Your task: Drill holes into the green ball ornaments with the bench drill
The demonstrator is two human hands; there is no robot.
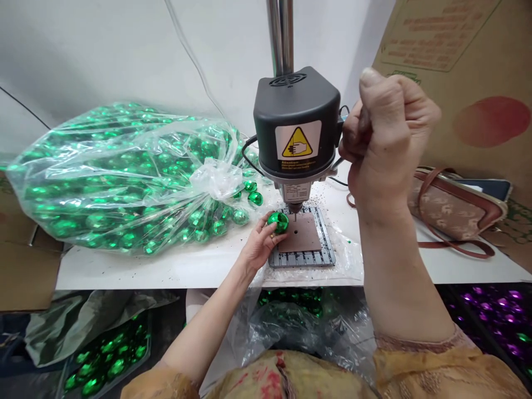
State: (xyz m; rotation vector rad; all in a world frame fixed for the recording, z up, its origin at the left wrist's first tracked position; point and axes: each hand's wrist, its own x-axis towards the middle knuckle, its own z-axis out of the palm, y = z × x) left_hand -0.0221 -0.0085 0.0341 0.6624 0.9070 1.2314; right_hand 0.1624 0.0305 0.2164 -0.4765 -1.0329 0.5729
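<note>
My left hand (261,245) grips a shiny green faceted ball (277,221) with an opening in its side, beside the bit of a small bench drill press (297,122). Under the bit lies a brown square board (305,235) with a dark hole, on the slotted metal base (328,252). My right hand (386,127) is raised and closed in a fist at the machine's right side. A bit of the feed lever (338,163) shows by its fingers; the rest of the lever is hidden by the hand.
A large clear bag (124,183) of green balls lies on the left of the white table (137,271). A handbag (449,202) and a big carton (461,72) stand at the right. Below the table are green balls (108,354) and purple balls (499,310).
</note>
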